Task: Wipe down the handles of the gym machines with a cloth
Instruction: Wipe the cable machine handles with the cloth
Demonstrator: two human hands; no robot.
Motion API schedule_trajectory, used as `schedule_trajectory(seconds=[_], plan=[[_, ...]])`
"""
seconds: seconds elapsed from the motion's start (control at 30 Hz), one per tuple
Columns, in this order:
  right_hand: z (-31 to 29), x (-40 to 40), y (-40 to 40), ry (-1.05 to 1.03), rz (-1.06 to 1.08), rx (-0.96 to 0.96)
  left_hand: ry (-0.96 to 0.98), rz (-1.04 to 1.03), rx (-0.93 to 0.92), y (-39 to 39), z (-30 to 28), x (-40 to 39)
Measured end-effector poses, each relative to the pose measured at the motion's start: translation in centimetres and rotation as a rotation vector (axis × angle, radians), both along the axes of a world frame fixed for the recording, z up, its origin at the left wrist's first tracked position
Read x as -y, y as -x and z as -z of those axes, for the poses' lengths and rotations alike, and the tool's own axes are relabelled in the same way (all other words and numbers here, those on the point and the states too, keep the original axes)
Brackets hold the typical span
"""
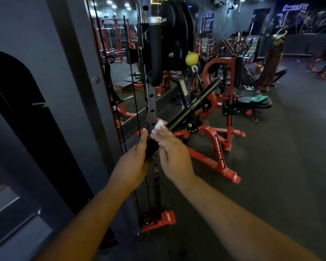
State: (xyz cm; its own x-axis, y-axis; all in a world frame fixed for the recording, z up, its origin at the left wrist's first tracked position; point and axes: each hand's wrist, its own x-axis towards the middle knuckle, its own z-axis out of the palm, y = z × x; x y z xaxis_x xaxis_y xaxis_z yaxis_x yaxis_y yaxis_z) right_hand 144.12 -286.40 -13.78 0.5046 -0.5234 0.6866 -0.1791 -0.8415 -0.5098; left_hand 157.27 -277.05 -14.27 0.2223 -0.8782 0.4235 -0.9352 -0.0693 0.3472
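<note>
Handle (151,147) is gripped at its near end by the left hand (133,166), fingers curled round it. At 1 o'clock from there, cloth (158,127) is pinched in the right hand (172,157) against the bar. Wiping looks mid-way tbh; red machines (220,110) behind are probably left.

Both forearms extended forward, left hand (134,164) curled gripping, right hand (172,157) fingers pinching
</note>
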Motion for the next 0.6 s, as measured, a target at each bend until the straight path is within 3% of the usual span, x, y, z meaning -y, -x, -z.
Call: schedule_trajectory(seconds=[0.13, 0.23, 0.33, 0.4, 0.47, 0.6], plan=[[0.4, -2.9, 1.5, -0.110, -0.169, 0.144, -0.039, -0.011, 0.022, 0.2, 0.5, -0.3], [-2.6, 0.8, 1.8, -0.142, -0.019, 0.192, -0.002, -0.034, -0.017, 0.5, 0.4, -0.5], [-6.0, 6.4, 0.7, 0.005, 0.177, -0.130, 0.038, -0.024, -0.070, 1.0, -0.3, -0.5], [-6.8, 7.6, -0.3, 0.069, 0.184, -0.349, 0.043, -0.011, -0.053, 1.3, -0.7, -0.5], [-6.7, 5.9, -0.6, 0.050, 0.084, -0.370, 0.053, -0.020, -0.044, 1.5, -0.8, -0.4], [-4.2, 0.9, -0.2, 0.046, -0.047, -0.208, 0.067, -0.039, -0.047, 0.9, -0.1, -0.1]])
